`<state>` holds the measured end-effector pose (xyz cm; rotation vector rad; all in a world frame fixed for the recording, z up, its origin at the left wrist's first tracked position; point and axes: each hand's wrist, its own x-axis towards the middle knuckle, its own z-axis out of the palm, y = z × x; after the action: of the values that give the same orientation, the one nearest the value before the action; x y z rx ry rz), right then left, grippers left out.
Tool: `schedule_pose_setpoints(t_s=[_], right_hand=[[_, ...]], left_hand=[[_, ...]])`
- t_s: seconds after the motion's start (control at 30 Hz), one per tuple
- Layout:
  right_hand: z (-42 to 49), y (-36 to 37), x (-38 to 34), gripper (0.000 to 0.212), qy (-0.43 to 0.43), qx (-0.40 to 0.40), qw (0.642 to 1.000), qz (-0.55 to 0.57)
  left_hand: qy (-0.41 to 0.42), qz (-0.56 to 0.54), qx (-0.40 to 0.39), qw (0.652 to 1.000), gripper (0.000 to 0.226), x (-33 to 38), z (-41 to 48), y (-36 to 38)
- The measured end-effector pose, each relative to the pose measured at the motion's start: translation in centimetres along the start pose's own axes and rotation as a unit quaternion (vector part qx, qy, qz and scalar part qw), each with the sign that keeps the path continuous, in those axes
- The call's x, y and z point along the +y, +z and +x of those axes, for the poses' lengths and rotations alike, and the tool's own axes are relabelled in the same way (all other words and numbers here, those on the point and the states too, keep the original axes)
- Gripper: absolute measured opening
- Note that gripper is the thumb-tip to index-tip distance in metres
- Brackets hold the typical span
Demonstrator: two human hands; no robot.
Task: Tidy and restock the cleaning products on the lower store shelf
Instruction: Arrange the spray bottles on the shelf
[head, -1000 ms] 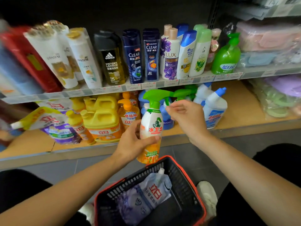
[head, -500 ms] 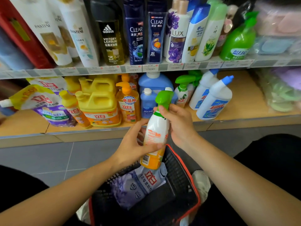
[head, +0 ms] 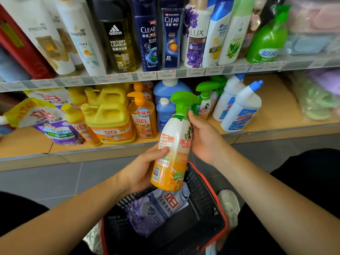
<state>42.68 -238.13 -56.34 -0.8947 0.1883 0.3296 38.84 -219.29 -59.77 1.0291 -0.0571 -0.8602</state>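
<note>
A spray bottle (head: 174, 144) with a white and orange body and a green trigger head is held upright in front of the lower shelf (head: 276, 126), above the basket. My left hand (head: 145, 168) grips its lower body from the left. My right hand (head: 202, 138) holds its upper body and neck from the right. On the lower shelf behind it stand a matching green-trigger spray bottle (head: 205, 102), two blue bottles (head: 165, 111), yellow and orange detergent bottles (head: 110, 118) and two white toilet-cleaner bottles (head: 241, 109).
A black basket with a red rim (head: 219, 205) sits on the grey floor below my hands, holding a purple refill pouch (head: 161, 207). More pouches (head: 47, 120) lie at the shelf's left. Shampoo bottles (head: 152, 34) fill the upper shelf. Wrapped goods (head: 316, 100) sit at the right.
The spray bottle has come down from the shelf toward me and been turned so its back label shows more. My right hand moved from the trigger to the bottle's shoulder.
</note>
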Motion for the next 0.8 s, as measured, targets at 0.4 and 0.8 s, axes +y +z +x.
schedule_pose_setpoints(t_s=[0.4, 0.8], right_hand=[[-0.9, 0.6, 0.1, 0.023, -0.080, 0.158, 0.976, -0.129], [-1.1, 0.4, 1.3, 0.033, -0.049, 0.148, 0.967, -0.203]], left_hand=[[0.125, 0.147, 0.110, 0.975, 0.070, -0.9, 0.7, 1.6], [0.171, 0.217, 0.185, 0.943, 0.069, -0.5, 0.9, 1.1]])
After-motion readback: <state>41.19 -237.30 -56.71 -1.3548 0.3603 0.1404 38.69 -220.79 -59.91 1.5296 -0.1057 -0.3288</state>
